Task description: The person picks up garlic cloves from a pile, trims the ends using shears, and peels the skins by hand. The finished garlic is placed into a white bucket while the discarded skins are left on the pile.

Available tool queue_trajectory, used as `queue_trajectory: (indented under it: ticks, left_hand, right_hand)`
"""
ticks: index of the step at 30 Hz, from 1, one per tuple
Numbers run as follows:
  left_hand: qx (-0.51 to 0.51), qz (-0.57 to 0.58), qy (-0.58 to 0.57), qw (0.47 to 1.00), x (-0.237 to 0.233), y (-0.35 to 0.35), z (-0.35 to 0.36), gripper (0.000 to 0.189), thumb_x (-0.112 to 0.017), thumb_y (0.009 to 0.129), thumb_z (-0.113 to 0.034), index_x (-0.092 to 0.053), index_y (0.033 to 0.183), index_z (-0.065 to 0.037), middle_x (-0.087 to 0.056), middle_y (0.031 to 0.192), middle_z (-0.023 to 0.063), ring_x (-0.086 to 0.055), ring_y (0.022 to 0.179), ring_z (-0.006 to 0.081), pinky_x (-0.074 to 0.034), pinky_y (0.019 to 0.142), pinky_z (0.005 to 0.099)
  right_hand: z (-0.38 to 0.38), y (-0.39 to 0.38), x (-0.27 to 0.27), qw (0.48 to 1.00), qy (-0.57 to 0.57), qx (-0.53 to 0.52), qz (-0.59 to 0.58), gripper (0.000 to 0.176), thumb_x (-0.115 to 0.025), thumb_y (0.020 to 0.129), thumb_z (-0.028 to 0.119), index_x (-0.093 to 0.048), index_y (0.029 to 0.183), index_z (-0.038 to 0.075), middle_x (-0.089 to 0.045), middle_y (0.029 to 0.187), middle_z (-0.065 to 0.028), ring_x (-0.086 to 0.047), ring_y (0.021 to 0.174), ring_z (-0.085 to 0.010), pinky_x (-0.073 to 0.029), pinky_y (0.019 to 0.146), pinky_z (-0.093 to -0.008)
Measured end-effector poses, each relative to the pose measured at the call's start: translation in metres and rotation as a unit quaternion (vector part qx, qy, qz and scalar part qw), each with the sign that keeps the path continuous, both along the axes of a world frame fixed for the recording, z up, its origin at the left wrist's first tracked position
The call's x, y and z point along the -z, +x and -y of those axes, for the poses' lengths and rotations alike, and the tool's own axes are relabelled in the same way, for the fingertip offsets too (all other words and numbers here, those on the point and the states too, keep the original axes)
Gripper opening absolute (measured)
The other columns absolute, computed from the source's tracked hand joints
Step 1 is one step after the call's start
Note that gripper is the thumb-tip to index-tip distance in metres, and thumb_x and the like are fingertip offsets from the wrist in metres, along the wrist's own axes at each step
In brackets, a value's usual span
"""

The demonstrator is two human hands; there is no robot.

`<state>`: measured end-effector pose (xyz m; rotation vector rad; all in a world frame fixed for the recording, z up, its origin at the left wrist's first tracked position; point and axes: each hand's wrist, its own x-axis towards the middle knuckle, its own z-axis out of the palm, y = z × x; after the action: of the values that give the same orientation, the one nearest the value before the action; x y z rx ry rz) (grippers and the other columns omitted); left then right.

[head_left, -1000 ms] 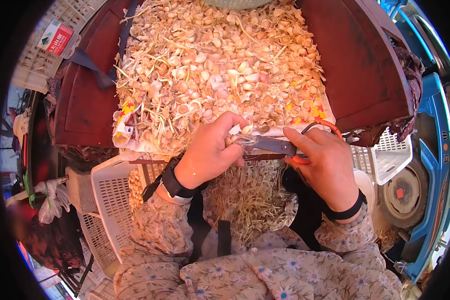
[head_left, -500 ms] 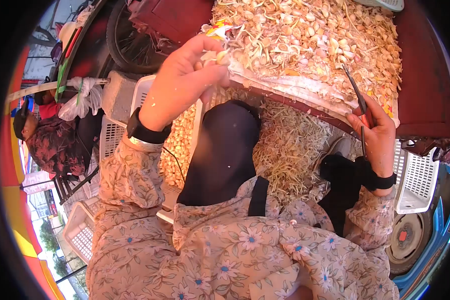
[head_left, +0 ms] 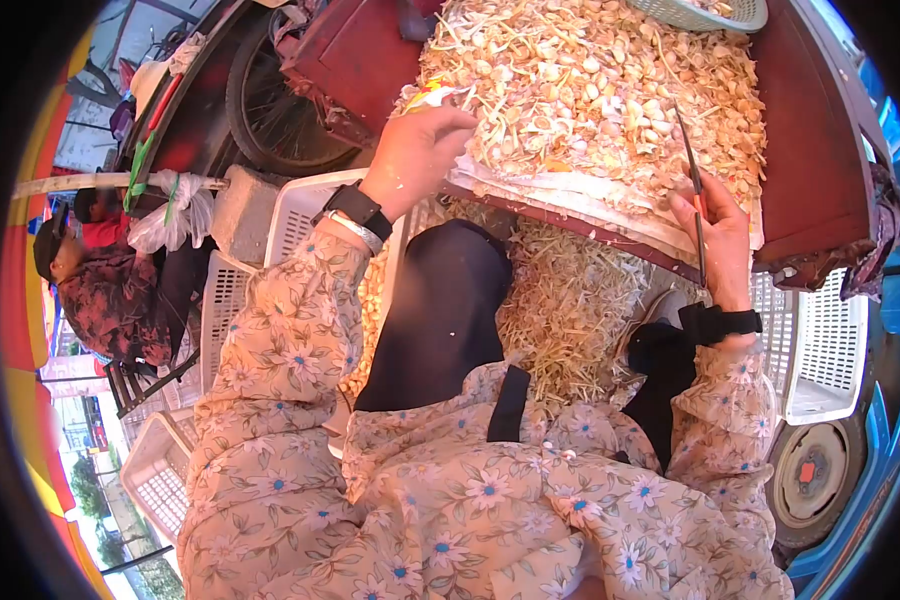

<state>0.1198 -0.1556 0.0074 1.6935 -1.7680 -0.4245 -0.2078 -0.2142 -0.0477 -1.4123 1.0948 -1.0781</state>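
My left hand (head_left: 417, 160) is over the left front corner of the garlic heap, its fingers curled together; whatever they hold, if anything, is hidden. Loose garlic cloves and dry skins (head_left: 590, 95) are spread over the red table. At the heap's right front edge, my right hand (head_left: 715, 225) is closed around scissors or a similar cutting tool (head_left: 694, 170) with dark metal and an orange-red part, its tip pointing up over the garlic. White cloth (head_left: 570, 187) lies along the table's front edge.
A white basket of peeled cloves (head_left: 300, 215) stands left of my knee. Straw-like stalks (head_left: 570, 310) cover the ground between my legs. A green basket (head_left: 715, 12) sits at the heap's far edge. A white crate (head_left: 832, 350) is at right. Another person (head_left: 115, 300) sits at far left.
My left hand has moved slightly right and turned, and the clove at its fingertips no longer shows. My right hand still holds the tool. The view has shifted, showing more of the green basket.
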Motion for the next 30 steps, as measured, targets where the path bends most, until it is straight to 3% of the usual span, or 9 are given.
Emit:
queue_trajectory:
  ticks: [6,8,13,16,19,24,27,28,30]
  left_hand:
    - [0.033,0.136,-0.033,0.99,0.044,-0.077,0.092,0.027,-0.063,0.074,-0.012,-0.062,0.1,-0.004,-0.061,0.092,0.0169,-0.059,0.084,0.0306,-0.047,0.074,0.0365]
    - [0.032,0.184,-0.026,0.982,0.052,-0.083,0.106,0.028,-0.064,0.071,-0.013,-0.062,0.097,-0.005,-0.057,0.089,0.0186,-0.056,0.086,0.0364,-0.046,0.075,0.0416]
    - [0.032,0.202,0.017,0.979,0.046,-0.085,0.108,0.032,-0.069,0.069,-0.013,-0.062,0.099,-0.004,-0.056,0.086,0.0131,-0.058,0.078,0.0287,-0.047,0.07,0.0355]
    - [0.051,0.192,0.032,0.98,0.043,-0.077,0.1,0.031,-0.069,0.067,-0.012,-0.062,0.096,-0.005,-0.057,0.081,0.0127,-0.058,0.076,0.0282,-0.047,0.068,0.0351]
    - [0.075,0.287,0.067,0.953,0.044,-0.073,0.102,0.029,-0.067,0.066,-0.011,-0.062,0.094,-0.005,-0.058,0.078,0.0137,-0.059,0.077,0.0287,-0.047,0.068,0.0356]
    - [0.069,0.303,0.141,0.94,0.035,-0.084,0.11,0.02,-0.064,0.069,-0.01,-0.06,0.089,-0.008,-0.063,0.084,0.0176,-0.06,0.083,0.0338,-0.047,0.072,0.0389]
    - [0.08,0.167,0.056,0.981,0.043,-0.072,0.107,0.018,-0.064,0.072,-0.009,-0.058,0.088,-0.005,-0.061,0.075,0.0146,-0.059,0.067,0.0269,-0.047,0.063,0.0355]
    - [0.08,0.148,0.018,0.986,0.043,-0.069,0.104,0.013,-0.059,0.08,-0.008,-0.059,0.093,-0.006,-0.062,0.076,0.0094,-0.056,0.061,0.0165,-0.045,0.055,0.0287]
    - [0.021,-0.063,0.121,0.99,0.034,-0.074,0.096,0.012,-0.055,0.084,-0.008,-0.06,0.095,-0.005,-0.061,0.077,0.0052,-0.052,0.059,0.0106,-0.042,0.051,0.0235]
  right_hand:
    - [0.011,-0.026,-0.017,0.99,0.072,0.016,0.118,0.041,-0.063,0.083,0.031,-0.055,0.116,0.007,-0.064,0.078,-0.0029,-0.038,0.046,0.0014,-0.029,0.04,-0.0142]
    - [0.013,-0.029,-0.017,0.984,0.078,0.004,0.16,0.04,-0.063,0.084,0.028,-0.054,0.115,0.005,-0.063,0.076,-0.0036,-0.039,0.047,0.0011,-0.03,0.041,-0.0141]
    - [0.017,-0.029,-0.018,0.975,0.103,-0.027,0.192,0.039,-0.064,0.083,0.026,-0.055,0.114,0.003,-0.062,0.081,-0.0031,-0.049,0.057,-0.001,-0.036,0.048,-0.0152]
    - [0.013,-0.02,-0.026,0.983,0.081,-0.018,0.162,0.036,-0.057,0.087,0.022,-0.052,0.118,0.004,-0.062,0.078,-0.004,-0.039,0.046,0.0001,-0.033,0.041,-0.0153]
    - [0.013,-0.022,-0.024,0.973,0.093,-0.048,0.205,0.041,-0.065,0.083,0.023,-0.054,0.115,0.001,-0.058,0.099,-0.0018,-0.055,0.087,-0.0073,-0.046,0.074,-0.0209]
    - [0.014,-0.024,-0.022,0.969,0.094,-0.057,0.22,0.041,-0.066,0.083,0.021,-0.053,0.115,-0.001,-0.058,0.096,-0.0014,-0.055,0.085,-0.007,-0.046,0.076,-0.0212]
    - [0.013,-0.024,-0.024,0.972,0.089,-0.055,0.211,0.043,-0.067,0.082,0.022,-0.053,0.116,-0.001,-0.058,0.094,-0.0014,-0.055,0.085,-0.0069,-0.046,0.074,-0.0207]
    - [0.013,-0.024,-0.023,0.974,0.082,-0.055,0.205,0.044,-0.067,0.082,0.022,-0.053,0.116,-0.001,-0.058,0.094,-0.0015,-0.055,0.085,-0.0069,-0.045,0.074,-0.0205]
    - [0.013,-0.023,-0.024,0.977,0.08,-0.054,0.19,0.045,-0.067,0.081,0.023,-0.052,0.116,-0.001,-0.059,0.094,-0.0018,-0.055,0.085,-0.0068,-0.045,0.074,-0.0205]
